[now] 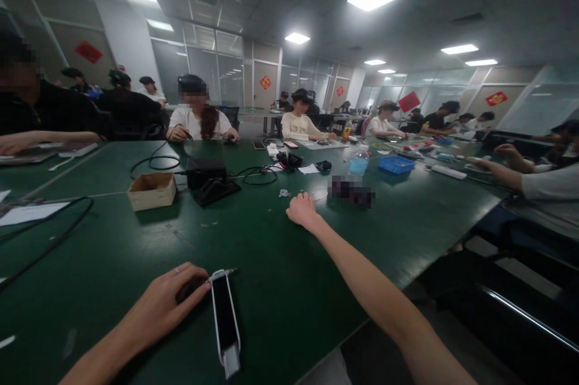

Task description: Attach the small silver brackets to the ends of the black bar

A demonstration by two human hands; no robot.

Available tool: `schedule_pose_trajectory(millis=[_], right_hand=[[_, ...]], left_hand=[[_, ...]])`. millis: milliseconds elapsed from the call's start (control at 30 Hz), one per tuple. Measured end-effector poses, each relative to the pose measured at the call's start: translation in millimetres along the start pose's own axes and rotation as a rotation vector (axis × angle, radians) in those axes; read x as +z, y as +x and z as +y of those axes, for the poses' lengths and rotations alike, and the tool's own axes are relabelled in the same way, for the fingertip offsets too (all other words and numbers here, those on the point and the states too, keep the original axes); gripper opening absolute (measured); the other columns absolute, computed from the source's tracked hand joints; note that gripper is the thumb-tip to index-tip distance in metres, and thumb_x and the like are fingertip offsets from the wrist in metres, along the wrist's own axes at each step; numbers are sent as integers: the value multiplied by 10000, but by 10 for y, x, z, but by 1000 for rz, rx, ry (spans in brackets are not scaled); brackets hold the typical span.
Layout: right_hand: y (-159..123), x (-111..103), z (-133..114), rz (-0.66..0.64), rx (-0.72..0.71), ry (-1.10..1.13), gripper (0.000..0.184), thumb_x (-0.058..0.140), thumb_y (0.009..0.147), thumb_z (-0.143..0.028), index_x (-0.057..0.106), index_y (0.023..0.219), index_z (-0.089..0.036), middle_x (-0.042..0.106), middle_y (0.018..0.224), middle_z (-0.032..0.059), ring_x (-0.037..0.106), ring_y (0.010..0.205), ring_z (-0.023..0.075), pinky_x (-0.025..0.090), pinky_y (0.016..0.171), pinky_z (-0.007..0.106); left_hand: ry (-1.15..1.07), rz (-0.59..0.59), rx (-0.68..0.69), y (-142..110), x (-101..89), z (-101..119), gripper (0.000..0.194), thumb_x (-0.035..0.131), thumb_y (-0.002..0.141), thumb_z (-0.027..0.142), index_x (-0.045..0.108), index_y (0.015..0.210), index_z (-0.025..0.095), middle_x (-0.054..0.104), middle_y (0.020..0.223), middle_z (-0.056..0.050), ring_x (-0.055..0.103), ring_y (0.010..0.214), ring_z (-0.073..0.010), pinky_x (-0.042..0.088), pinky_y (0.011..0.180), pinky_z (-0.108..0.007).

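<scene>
Your left hand (177,295) is pinching, with thumb and curled fingers meeting at the far end of a black-and-white strap-like piece (225,314), just where a thin metal bit sticks out to the side. The piece runs from your fingertips back toward you, its pale lower end pointing at the near edge of the green table (149,264); whether it lies flat along its whole length is hard to tell. Your right arm is stretched well forward over the table, and the right hand (304,211) is down near the surface with its fingers bent, beside some small pale parts (284,193). Its fingertips face away from you, so I cannot tell whether they are gripping anything or are empty. As I judge it, the step in hand is a two-sided one: your left steadies the strap-like piece while your right works among the little parts farther off. If you mean to take one of those, it calls for a fine fingertip pinch, since they look small enough to skid on the smooth top, and for a steady left hand so that the metal end does not slip out of your hold. Mind the space around your right hand as well: a dark, blurred-out object (351,192) is just beyond it on the right, with a bottle of bluish liquid (359,163) and a blue tray (397,164) farther back.
</scene>
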State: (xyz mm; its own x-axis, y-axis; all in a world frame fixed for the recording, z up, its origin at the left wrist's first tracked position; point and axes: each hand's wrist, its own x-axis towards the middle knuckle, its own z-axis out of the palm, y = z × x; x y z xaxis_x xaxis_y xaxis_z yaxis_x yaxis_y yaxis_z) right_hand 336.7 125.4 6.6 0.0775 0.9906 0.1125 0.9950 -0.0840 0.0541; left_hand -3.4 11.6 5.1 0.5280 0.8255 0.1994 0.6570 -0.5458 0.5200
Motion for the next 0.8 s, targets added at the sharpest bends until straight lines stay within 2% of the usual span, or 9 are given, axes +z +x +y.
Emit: schedule_pose_trajectory(millis=[100,167,333,400,467,600,800], right_hand=[[-145,-115,-180,32,-81,19,331,462,857,-175,588,1110,-3,558,1152,255,459,1092,319,357,908,424],[-303,-205,-384,71,-211,104,257,463,869,-144,588,1074,-53,581,1109,203,484,1035,272,385,876,382],[-847,-310,-988,181,-812,583,86,526,901,-202,586,895,-140,633,909,62,523,867,168,426,830,312],[-1028,-292,-1146,203,-944,680,54,557,883,-189,585,903,-147,642,892,48,533,842,154,432,838,302],[-1141,-263,-1223,221,-958,765,56,573,868,-177,585,918,-154,645,892,45,542,837,150,441,831,291],[-1195,-235,-1225,225,-844,907,52,608,833,-159,586,879,-169,642,869,29,555,850,143,455,789,262],[-1200,-234,-1212,178,-808,968,61,614,819,-158,599,875,-177,642,859,19,566,847,136,460,788,259]], left_hand=[[16,32,6,3,-9,9,410,426,877,537,669,952,216,676,852,-31,613,656,-166,506,606,-261],[34,91,7,3,-6,-4,404,434,872,543,663,946,218,675,842,-29,614,651,-167,507,602,-260],[67,307,87,2,21,-30,389,439,878,537,624,994,215,677,846,-36,622,631,-166,512,570,-250],[81,334,176,5,24,-3,335,455,884,502,618,956,218,676,807,-25,627,609,-157,517,561,-241],[91,346,269,10,21,43,272,461,899,448,611,893,221,671,760,-8,636,597,-146,524,564,-229],[110,399,389,16,19,123,183,473,917,344,604,893,218,681,749,10,660,613,-129,534,581,-202],[170,413,467,1,20,92,170,479,931,301,618,931,204,703,808,-4,689,683,-124,556,640,-190]])
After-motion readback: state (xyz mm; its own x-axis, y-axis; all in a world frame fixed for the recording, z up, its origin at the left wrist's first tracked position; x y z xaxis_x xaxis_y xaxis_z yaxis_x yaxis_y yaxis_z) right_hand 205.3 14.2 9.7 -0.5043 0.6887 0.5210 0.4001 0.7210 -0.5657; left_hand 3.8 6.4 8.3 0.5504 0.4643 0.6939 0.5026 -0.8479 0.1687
